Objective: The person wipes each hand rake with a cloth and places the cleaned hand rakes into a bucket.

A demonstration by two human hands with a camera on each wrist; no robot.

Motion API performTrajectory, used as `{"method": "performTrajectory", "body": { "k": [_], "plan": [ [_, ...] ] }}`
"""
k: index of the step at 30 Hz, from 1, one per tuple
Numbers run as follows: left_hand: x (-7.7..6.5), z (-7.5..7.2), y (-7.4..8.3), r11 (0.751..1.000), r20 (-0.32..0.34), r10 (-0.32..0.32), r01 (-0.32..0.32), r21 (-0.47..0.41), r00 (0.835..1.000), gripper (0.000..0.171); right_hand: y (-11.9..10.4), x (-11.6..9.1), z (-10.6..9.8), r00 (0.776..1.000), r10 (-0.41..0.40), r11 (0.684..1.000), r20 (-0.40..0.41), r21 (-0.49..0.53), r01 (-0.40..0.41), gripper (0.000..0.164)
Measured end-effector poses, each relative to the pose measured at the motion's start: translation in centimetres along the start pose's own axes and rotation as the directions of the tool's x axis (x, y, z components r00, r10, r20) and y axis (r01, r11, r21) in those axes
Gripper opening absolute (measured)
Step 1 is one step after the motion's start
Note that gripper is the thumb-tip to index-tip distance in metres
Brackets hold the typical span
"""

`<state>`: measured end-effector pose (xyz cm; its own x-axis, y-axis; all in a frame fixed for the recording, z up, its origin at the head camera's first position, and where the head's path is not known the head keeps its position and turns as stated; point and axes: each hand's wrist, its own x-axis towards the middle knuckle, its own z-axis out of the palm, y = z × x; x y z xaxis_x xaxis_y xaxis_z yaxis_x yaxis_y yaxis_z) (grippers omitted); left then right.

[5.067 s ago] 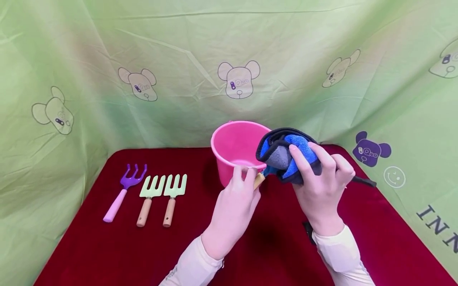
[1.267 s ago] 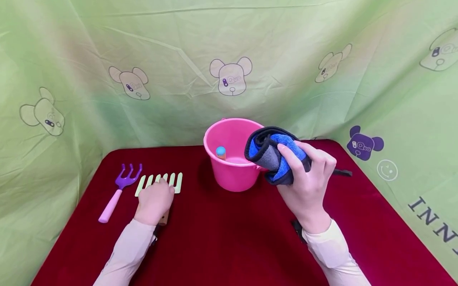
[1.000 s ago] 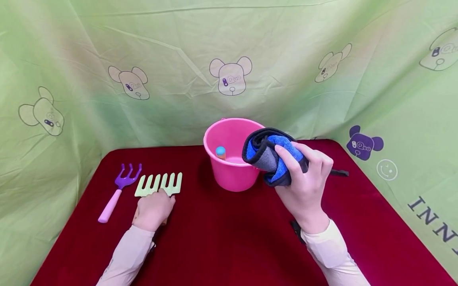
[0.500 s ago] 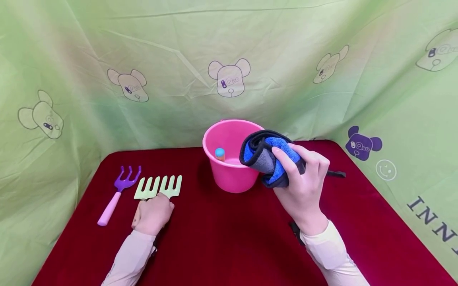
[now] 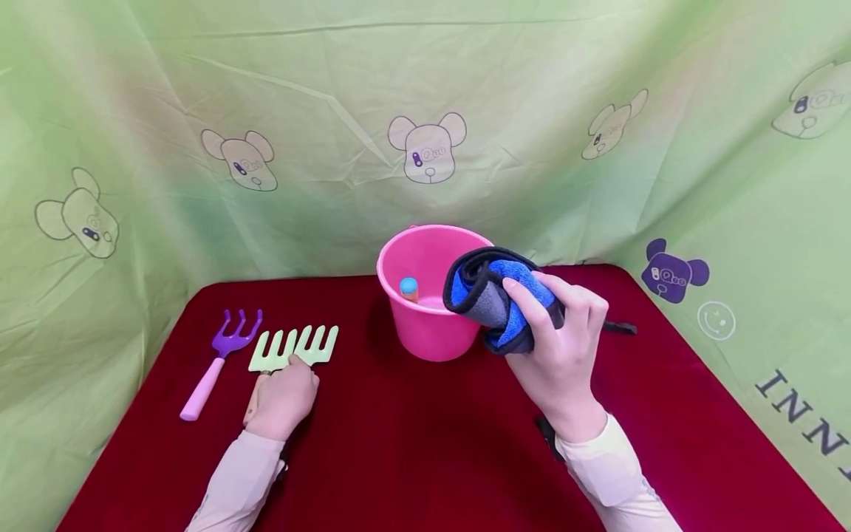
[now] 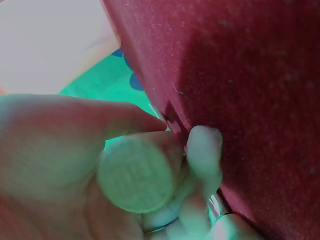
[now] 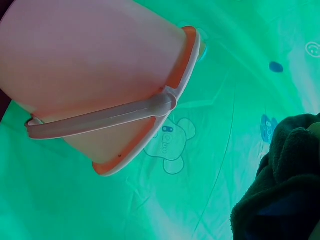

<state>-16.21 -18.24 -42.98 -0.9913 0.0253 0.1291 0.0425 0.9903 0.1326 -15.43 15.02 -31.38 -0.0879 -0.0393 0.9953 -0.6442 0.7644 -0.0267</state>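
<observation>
My left hand [image 5: 287, 399] grips the wooden handle of the right-hand one of two pale green hand forks [image 5: 318, 347] lying on the table. That handle's round end [image 6: 136, 172] shows between thumb and fingers in the left wrist view. The other green fork [image 5: 271, 356] lies right beside it, its handle partly hidden by the hand. My right hand [image 5: 564, 347] holds a rolled blue and grey cloth [image 5: 495, 299] with black edging, raised beside a pink bucket [image 5: 435, 336]; the cloth overlaps the bucket's rim in the head view. A blue-tipped handle [image 5: 408, 287] stands inside the bucket.
A purple fork with a pink handle [image 5: 202, 390] lies at the left. The dark red table [image 5: 412, 458] backs onto green curtains [image 5: 319, 214] printed with bear heads. A black strip [image 5: 620, 327] shows right of my right hand. The bucket's bail [image 7: 100, 119] hangs along its side.
Earlier my left hand held a wooden-handled tool at the bucket; now a blue-tipped handle stands inside. The left hand moved to the green forks, then slid toward me. The cloth shifted slightly left.
</observation>
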Motion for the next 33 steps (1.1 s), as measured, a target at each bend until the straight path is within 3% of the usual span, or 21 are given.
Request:
{"method": "performTrajectory", "body": {
  "k": [4,8,14,19,21,24,26,33],
  "plan": [
    [0.1,0.0,-0.1,1.000,-0.013,0.005,-0.006,-0.027,1.000,0.039,-0.1,-0.1,0.1,1.000,0.000,1.000,0.000,0.001,0.000,0.034],
    [0.1,0.0,0.0,0.999,-0.150,0.037,-0.039,-0.008,0.988,0.026,-0.1,-0.3,0.1,1.000,0.000,1.000,0.011,-0.001,0.000,0.034],
    [0.2,-0.6,-0.1,0.999,-0.359,0.029,-0.035,-0.009,0.933,0.027,-0.2,-0.4,0.2,1.000,-0.003,1.000,0.026,-0.004,0.003,0.032],
    [0.7,-2.0,0.2,0.999,-0.481,0.014,-0.036,-0.036,0.877,0.025,-0.2,-0.4,0.3,0.999,-0.008,1.000,0.033,0.000,0.008,0.033],
    [0.8,-2.7,0.4,0.997,-0.505,-0.004,-0.034,-0.065,0.863,0.025,-0.2,-0.4,0.5,0.999,-0.012,1.000,0.034,0.004,0.012,0.032],
    [0.9,-3.8,0.9,0.991,-0.505,-0.046,-0.024,-0.132,0.862,0.026,-0.2,-0.3,0.7,0.999,-0.019,1.000,0.027,0.009,0.019,0.030],
    [1.0,-4.5,1.3,0.984,-0.488,-0.077,-0.014,-0.180,0.869,0.027,-0.3,-0.3,0.8,0.999,-0.023,1.000,0.024,0.010,0.023,0.028],
    [1.2,-6.5,3.2,0.964,-0.470,-0.137,0.009,-0.265,0.872,0.028,-0.2,-0.2,0.9,0.999,-0.032,0.999,0.019,0.011,0.031,0.026]
  ]
}}
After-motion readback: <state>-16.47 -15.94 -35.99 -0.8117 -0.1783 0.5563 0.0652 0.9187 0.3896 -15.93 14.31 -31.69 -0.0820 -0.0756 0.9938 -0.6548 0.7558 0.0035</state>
